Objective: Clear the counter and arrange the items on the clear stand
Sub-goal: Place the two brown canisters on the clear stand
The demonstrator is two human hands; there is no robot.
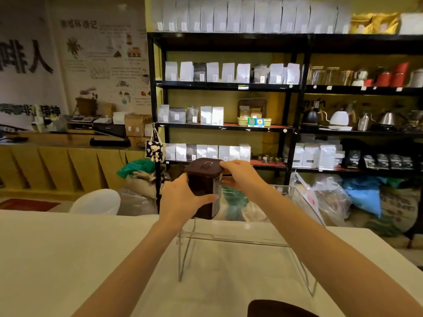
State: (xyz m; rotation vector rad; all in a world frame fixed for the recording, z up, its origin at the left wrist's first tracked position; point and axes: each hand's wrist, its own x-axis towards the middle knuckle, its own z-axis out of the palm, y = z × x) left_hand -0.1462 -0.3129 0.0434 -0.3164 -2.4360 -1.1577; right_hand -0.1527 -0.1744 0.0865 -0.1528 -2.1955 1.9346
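A dark brown square container with a brown lid stands upright at the back left of the clear stand, which sits on the white counter. My left hand wraps its left side and front. My right hand holds its right side near the lid. Whether the container's base touches the stand's top is hard to tell.
A dark round object shows at the counter's near edge. Beyond the counter stand a white chair, sacks and plastic bags on the floor, and black shelves with coffee bags and kettles. A wooden counter runs along the left.
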